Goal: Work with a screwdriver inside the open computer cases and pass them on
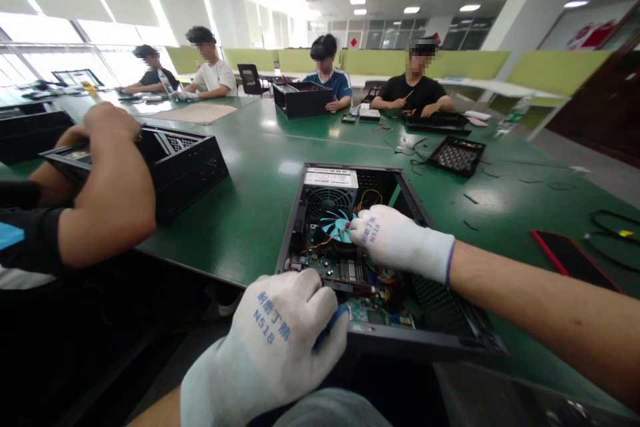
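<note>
Sitting just left of the nearer, white-gloved right grip (387,235): light-blue plastic fan (332,227), inside the open black computer case (425,339). Fingers bunched, can't tell on what. White-gloved left grip (280,327) curls at the near-left corner, hold unclear.

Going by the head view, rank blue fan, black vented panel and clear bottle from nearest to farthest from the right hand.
1. Blue fan: by the right hand, inside the case.
2. Black vented panel: beyond the case, to its right.
3. Clear bottle: farther back, farther right.
</note>
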Tool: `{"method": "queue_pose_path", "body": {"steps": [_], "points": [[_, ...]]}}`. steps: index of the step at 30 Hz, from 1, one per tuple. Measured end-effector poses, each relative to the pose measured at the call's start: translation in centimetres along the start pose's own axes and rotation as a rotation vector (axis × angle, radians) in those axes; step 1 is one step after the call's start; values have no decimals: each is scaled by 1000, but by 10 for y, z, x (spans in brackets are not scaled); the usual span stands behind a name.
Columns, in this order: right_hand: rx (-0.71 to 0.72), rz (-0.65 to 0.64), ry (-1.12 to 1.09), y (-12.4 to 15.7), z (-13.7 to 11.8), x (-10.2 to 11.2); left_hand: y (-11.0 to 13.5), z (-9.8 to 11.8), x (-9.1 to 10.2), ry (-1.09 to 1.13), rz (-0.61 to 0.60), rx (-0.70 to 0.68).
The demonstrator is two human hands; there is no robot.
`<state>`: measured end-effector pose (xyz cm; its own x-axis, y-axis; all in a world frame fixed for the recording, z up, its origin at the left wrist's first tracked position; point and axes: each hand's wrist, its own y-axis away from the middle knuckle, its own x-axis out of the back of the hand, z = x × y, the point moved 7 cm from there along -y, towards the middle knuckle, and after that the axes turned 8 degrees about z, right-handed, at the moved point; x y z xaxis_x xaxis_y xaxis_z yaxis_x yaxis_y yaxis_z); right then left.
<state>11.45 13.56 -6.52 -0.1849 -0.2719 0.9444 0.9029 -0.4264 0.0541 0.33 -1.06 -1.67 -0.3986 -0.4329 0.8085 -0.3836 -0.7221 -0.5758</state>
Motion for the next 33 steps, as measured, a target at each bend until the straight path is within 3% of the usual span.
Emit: {"method": "queue_pose_path", "body": {"steps": [8,12,17,26,33], "points": [[42,-89,-39,-18,-32,15,1,-1,0,2,31,-6],[14,-135,-56,-12,-38,25,2,-2,1,6,61,6],[-151,-160,-20,5,-8,27,2,-3,0,12,62,2],[-378,-261,103,9,52,3,2,-1,1,1,33,19],[-396,-73,141,15,57,10,-1,-3,0,5,-27,52]]}}
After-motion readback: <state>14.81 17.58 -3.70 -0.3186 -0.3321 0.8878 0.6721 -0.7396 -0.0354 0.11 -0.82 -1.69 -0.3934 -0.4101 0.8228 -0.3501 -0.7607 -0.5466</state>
